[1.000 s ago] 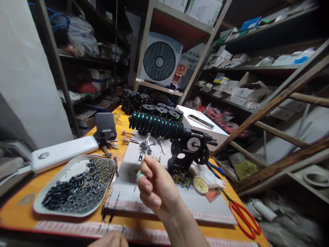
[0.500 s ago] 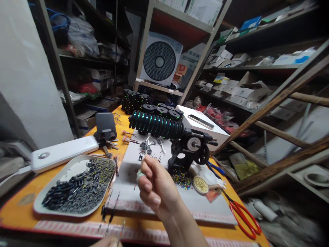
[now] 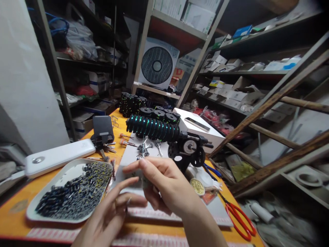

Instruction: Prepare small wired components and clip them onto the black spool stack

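Observation:
My right hand (image 3: 164,185) is in the middle, over the pale board (image 3: 125,163). Its thumb and index finger are pinched on a thin line (image 3: 143,145) that rises towards a black winder (image 3: 190,147) loaded with a row of dark ringed spools (image 3: 154,128). Something whitish by the right fingers is partly hidden. My left hand (image 3: 113,212) has come close beside it, index finger stretched out. A small thin piece (image 3: 128,204) shows at its lower fingers, too small to name. The left thumb is mostly hidden.
A white tray (image 3: 33,214) of small dark and grey parts lies left, near a white power bank (image 3: 60,156). Red-handled scissors (image 3: 240,219) and a dish of gold bits (image 3: 197,187) are right. Behind stand more spools (image 3: 133,104) and a white box (image 3: 217,132) bearing a phone (image 3: 197,124).
My left hand has risen from the bottom edge to beside my right hand, its fingers now more extended. The right hand has turned, with its back more towards me. The view has shifted slightly.

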Tool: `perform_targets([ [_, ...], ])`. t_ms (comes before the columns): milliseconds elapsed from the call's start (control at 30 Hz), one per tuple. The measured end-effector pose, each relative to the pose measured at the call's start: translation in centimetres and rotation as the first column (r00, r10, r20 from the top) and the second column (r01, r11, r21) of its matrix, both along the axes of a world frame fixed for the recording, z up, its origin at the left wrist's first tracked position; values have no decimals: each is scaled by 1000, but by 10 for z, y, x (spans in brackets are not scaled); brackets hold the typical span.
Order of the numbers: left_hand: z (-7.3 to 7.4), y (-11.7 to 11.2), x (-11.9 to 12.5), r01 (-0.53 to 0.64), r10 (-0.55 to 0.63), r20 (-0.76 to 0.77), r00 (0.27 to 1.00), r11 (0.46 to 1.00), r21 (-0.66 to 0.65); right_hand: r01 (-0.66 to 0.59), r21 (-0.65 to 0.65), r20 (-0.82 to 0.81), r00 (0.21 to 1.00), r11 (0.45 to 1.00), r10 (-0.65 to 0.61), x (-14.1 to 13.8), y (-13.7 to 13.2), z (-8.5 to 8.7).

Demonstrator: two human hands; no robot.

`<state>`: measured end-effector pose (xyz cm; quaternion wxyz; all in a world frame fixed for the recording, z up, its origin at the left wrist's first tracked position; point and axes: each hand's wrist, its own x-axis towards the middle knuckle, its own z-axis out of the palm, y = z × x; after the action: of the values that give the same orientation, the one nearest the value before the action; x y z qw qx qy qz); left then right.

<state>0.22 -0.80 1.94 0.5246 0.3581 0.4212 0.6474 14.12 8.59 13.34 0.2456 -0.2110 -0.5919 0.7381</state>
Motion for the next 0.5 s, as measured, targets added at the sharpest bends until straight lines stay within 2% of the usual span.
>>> perform_targets([
  [133,26,24,1,-55,56,-9,998,995,89,14,84,40,999,996,-18,0,0,7],
  [233,30,35,0,-36,37,-5,999,995,89,21,55,60,998,998,-24,0,2,2],
  [367,24,34,-2,69,-70,28,997,997,41,2,-88,-56,998,996,-7,-1,6,-13],
  [500,21,17,5,167,-162,117,980,985,-34,-64,-327,-135,991,943,21,-6,11,-33],
])
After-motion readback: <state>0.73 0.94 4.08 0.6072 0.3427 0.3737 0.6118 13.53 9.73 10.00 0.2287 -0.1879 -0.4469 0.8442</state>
